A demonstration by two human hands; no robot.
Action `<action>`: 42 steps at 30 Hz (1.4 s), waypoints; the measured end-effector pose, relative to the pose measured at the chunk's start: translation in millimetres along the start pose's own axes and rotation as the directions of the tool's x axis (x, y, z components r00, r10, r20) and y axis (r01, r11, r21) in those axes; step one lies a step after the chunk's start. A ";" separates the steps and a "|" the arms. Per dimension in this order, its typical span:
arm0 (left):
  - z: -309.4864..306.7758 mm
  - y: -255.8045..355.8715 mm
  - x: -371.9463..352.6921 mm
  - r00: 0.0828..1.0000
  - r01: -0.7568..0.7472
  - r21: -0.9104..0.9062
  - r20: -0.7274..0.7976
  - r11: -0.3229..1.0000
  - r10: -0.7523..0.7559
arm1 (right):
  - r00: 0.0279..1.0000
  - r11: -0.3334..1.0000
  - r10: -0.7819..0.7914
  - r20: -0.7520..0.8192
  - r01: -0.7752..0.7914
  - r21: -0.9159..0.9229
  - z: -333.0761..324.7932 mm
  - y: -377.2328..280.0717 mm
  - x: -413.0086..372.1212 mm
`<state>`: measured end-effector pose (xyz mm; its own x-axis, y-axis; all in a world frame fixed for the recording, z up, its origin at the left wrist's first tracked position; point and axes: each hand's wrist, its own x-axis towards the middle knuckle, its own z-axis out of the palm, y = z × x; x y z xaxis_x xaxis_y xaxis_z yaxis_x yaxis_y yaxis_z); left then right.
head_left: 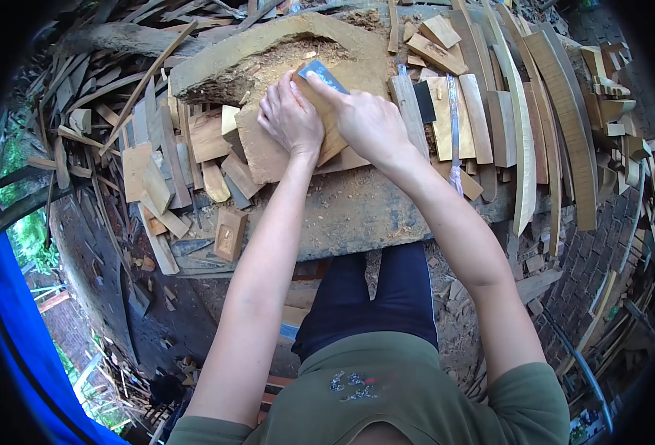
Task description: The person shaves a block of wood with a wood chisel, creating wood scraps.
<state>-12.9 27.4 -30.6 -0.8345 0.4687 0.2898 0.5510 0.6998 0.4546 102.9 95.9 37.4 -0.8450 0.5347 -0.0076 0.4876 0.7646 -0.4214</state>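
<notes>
At the top centre of the head view, my left hand (pixel 292 119) rests on a wooden block (pixel 332 141), its fingers bent over the left side. My right hand (pixel 372 122) lies on the other side, index finger stretched onto a blue-grey flat piece (pixel 323 76) at the block's upper end. The other right fingers are curled, and what they hold is hidden under the hand. Beneath the block is a larger light-brown wood slab (pixel 260 152). Sawdust and chips lie around it on the workbench (pixel 342 215).
Wood offcuts (pixel 208 137) and a hollowed block (pixel 230 233) lie left. On the right are a metal strip tool (pixel 454 122), a black flat piece (pixel 424 101) and long curved boards (pixel 565 119). A big curved timber (pixel 216 63) stands behind the hands.
</notes>
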 end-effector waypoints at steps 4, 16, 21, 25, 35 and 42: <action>-0.6 -1.2 -1.9 1.000 0.006 -0.026 0.009 1.000 -0.005 | 1.000 1.000 0.000 0.022 0.000 -0.003 -9.2 3.1 -27.4; 4.6 -4.5 -4.2 1.000 0.005 -0.010 -0.011 1.000 -0.005 | 0.992 0.995 0.012 0.128 0.000 -0.098 -15.6 1.6 -35.9; 6.6 -7.1 -1.1 1.000 -0.012 -0.004 -0.018 1.000 0.012 | 0.993 0.999 0.026 0.112 -0.029 0.024 1.6 9.4 29.5; 1.2 -9.4 -3.2 0.999 0.037 -0.124 0.023 0.992 -0.035 | 0.977 0.757 0.212 -0.005 -0.161 0.634 20.2 58.7 3.9; -19.6 20.2 -44.4 0.938 -0.279 -0.049 0.201 0.959 0.283 | 0.868 0.825 0.492 -0.061 -0.443 0.352 41.9 170.7 -95.0; -22.0 -0.8 -24.4 0.939 -0.131 -0.032 0.317 0.991 0.134 | 0.846 0.847 0.532 0.048 -0.531 -0.020 52.8 190.1 -106.1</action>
<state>6.8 3.5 -19.4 -0.7064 0.7047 0.0663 0.6546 0.6148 0.4399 273.7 165.5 -89.8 -0.4659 0.8414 -0.2739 0.8663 0.3709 -0.3345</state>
